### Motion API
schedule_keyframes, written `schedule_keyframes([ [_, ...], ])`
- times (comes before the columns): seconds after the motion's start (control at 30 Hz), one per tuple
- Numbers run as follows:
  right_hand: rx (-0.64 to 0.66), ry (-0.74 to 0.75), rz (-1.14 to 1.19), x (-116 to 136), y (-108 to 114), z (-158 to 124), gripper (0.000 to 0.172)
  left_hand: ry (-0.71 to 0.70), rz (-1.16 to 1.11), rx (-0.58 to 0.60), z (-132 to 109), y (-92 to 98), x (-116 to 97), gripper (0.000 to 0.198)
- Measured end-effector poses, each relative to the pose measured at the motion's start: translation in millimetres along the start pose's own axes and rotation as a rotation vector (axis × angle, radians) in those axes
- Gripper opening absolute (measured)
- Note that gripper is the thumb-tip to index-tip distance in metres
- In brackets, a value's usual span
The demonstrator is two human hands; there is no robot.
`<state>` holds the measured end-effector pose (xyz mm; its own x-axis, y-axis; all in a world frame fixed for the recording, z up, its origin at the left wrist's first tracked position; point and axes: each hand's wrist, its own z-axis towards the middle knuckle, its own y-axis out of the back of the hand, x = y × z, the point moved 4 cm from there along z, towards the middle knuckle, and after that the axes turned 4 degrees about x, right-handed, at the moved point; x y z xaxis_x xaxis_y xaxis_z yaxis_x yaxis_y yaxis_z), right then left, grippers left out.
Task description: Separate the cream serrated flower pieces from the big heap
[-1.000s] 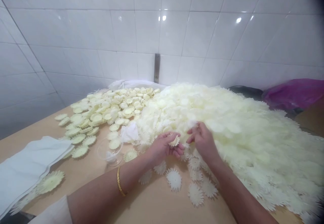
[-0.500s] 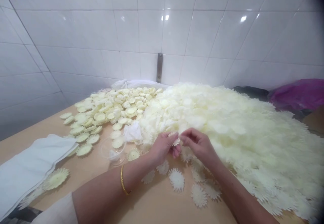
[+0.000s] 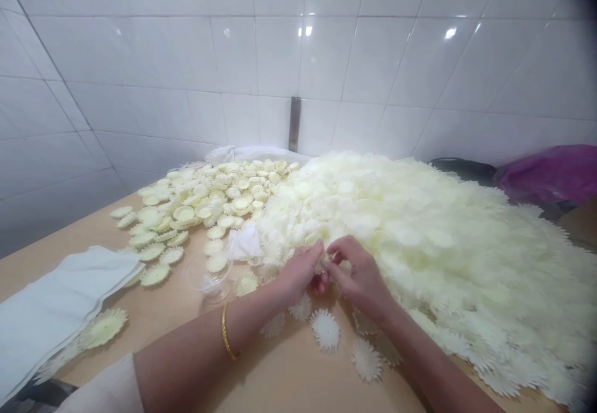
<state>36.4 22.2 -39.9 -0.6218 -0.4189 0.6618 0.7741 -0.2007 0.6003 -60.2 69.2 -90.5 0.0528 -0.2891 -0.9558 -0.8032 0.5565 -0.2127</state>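
Note:
Between my two hands is a small pale flower-shaped piece (image 3: pixel 321 266) with a notched edge, mostly covered by fingers. My left hand (image 3: pixel 303 271) pinches it from the left, thumb on top. From the right, the thumb and index finger of my right hand (image 3: pixel 357 270) close on its edge; the fingertips of both hands nearly meet. Under and in front of the hands, loose pale flower cutouts lie flat on the table, among them one white cutout (image 3: pixel 325 330) and another (image 3: pixel 367 359) nearer me.
A large heap of pale flower cutouts (image 3: pixel 443 239) covers the right side. Cupped flower pieces (image 3: pixel 186 214) are piled at the left back. A clear round dish (image 3: pixel 208 273), a crumpled white tissue (image 3: pixel 245 242) and white sheets (image 3: pixel 60 301) lie left. A tiled wall (image 3: pixel 280 58) stands behind.
My right hand has moved slightly left and onto the flower piece, its fingers now covering more of it. My left hand has stayed nearly in place.

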Motion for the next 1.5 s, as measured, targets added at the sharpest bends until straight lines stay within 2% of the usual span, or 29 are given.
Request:
schedule_keyframes([
  [0.13, 0.028, 0.014, 0.006, 1.7, -1.9, -1.2, 0.014, 0.064, -0.026, -0.009, -1.6, -1.1, -0.6, 0.062],
  [0.3, 0.095, -0.228, 0.435, -6.8, -2.7, 0.5, 0.017, 0.057, -0.101, 0.068, -6.6, -8.7, -9.2, 0.058],
  [0.5, -0.148, -0.315, 0.498, -23.8, 3.3, 2.5, 0.028, 0.003, -0.1, 0.124, -11.3, -15.1, -14.7, 0.05],
  [0.63, -0.224, -0.379, 0.562, -25.8, 1.7, 2.0, 0.025, -0.089, -0.068, 0.227, -14.5, -20.2, -17.8, 0.037],
  [0.77, -0.34, -0.416, 0.532, -25.8, 4.1, 2.3, 0.02, -0.132, -0.058, 0.28, -17.6, -23.5, -20.8, 0.031],
  [0.9, -0.518, -0.475, 0.538, -39.6, 17.7, 2.5, 0.017, -0.137, -0.067, 0.303, -19.7, -23.6, -22.1, 0.028],
  [0.97, -0.563, -0.491, 0.487, -46.5, 26.6, 2.6, 0.016, -0.124, -0.106, 0.315, -19.1, -22.9, -20.9, 0.025],
  [1.1, -0.408, -0.402, 0.205, -45.2, 33.3, 5.3, 0.021, -0.05, -0.212, 0.326, -13.6, -21.3, -13.6, 0.028],
  [1.2, -0.397, -0.327, 0.076, -38.7, 35.0, 3.7, 0.024, -0.063, -0.18, 0.282, -9.3, -18.6, -11.1, 0.031],
  [1.33, -0.395, -0.292, 0.06, -28.8, 35.9, 2.0, 0.023, -0.083, -0.125, 0.201, -8.0, -15.0, -13.3, 0.031],
  [1.5, -0.283, -0.204, 0.158, -11.6, 29.7, 2.4, 0.019, -0.066, -0.13, 0.126, -6.7, -10.3, -14.5, 0.032],
])
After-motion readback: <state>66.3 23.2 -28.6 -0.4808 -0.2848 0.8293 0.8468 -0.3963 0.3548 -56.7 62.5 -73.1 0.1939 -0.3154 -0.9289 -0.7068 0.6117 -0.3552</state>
